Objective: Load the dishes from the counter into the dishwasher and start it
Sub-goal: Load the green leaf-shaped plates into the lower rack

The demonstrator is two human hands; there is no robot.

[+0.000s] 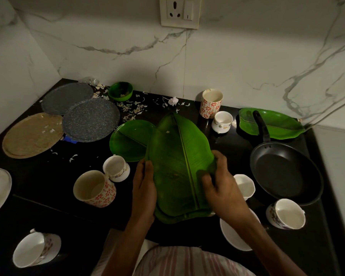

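A large green leaf-shaped plate (177, 160) is held tilted over the black counter (48, 176), and it looks like a stack of two. My left hand (143, 188) grips its left edge. My right hand (221, 186) grips its right edge, thumb lying on the top face. A round green plate (126, 140) lies behind it to the left. Another leaf-shaped plate (279, 122) rests at the back right. The dishwasher is out of view.
Two speckled grey plates (90, 118), a tan round plate (30, 136), a green bowl (120, 91), patterned mugs (94, 189), white cups (287, 214), a black frying pan (285, 172) and a white plate (233, 234) crowd the counter. Food scraps are scattered near the marble wall.
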